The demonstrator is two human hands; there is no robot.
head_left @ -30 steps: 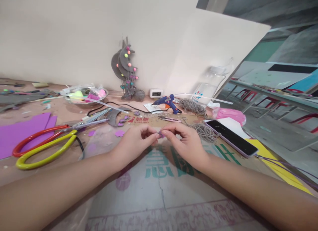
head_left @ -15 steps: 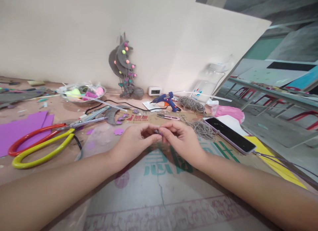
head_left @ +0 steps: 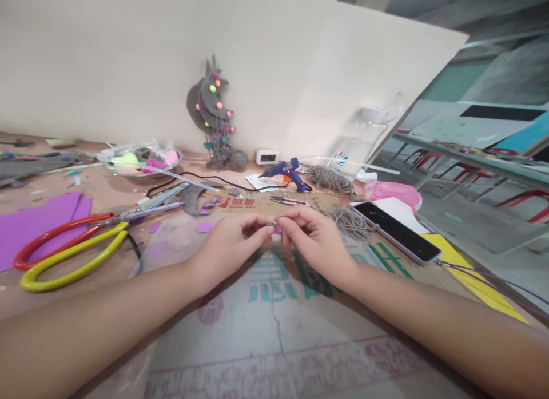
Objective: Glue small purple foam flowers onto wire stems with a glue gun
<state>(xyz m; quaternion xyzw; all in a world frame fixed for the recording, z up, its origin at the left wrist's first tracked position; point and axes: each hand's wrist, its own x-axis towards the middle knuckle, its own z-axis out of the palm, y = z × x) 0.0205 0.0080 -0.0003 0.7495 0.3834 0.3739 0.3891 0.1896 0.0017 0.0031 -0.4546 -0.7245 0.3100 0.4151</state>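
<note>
My left hand (head_left: 234, 244) and my right hand (head_left: 315, 242) meet fingertip to fingertip above the printed cardboard (head_left: 274, 324). Both are pinched on a small purple piece (head_left: 277, 230), mostly hidden by the fingers, so its exact kind does not show. Just left of my left hand lies a purple flower cutout (head_left: 205, 227). Behind it is a grey crescent (head_left: 195, 200) with purple bits along its inner edge. Pink-handled thread snips (head_left: 290, 202) lie beyond the fingertips, and loose grey yarn (head_left: 351, 223) is beside my right hand.
Red-and-yellow-handled scissors (head_left: 72, 256) lie at left on purple sheets (head_left: 43, 224). Behind are a plastic dish (head_left: 178, 159), a crescent hanging (head_left: 210, 102), a clock (head_left: 267, 157), a blue glue gun (head_left: 285, 171) and a bottle (head_left: 360, 139). A phone (head_left: 398, 233) lies right.
The fingertips have shifted slightly, and more of the purple piece shows between them. Both hands stay in nearly the same place. The surrounding things have not moved.
</note>
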